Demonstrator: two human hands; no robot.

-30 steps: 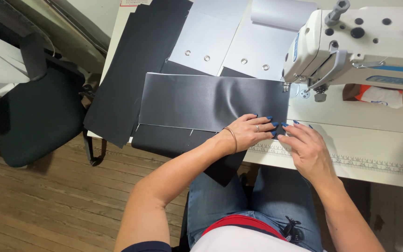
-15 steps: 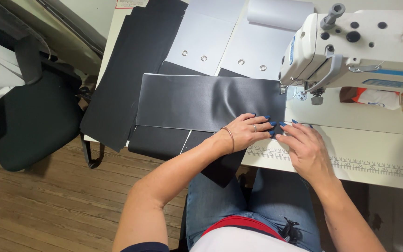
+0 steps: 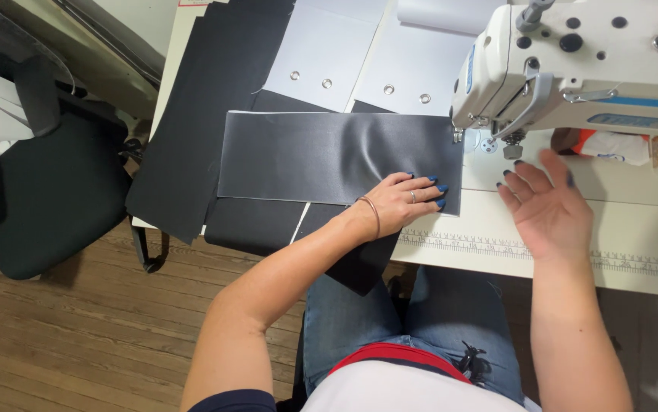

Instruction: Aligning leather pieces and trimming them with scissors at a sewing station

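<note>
The left hand [image 3: 401, 202] lies flat, fingers spread, pinning the black fabric panel [image 3: 336, 156] near the surface's front edge, its right end just short of the needle [image 3: 510, 145]. The right hand [image 3: 546, 206] hovers open, empty — one-handed, the panel could skew or pucker.

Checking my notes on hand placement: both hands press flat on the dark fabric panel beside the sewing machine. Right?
Not quite. In the head view only the left hand lies flat on the dark fabric panel; the right hand is open, off the fabric, over the white table below the sewing machine.
</note>
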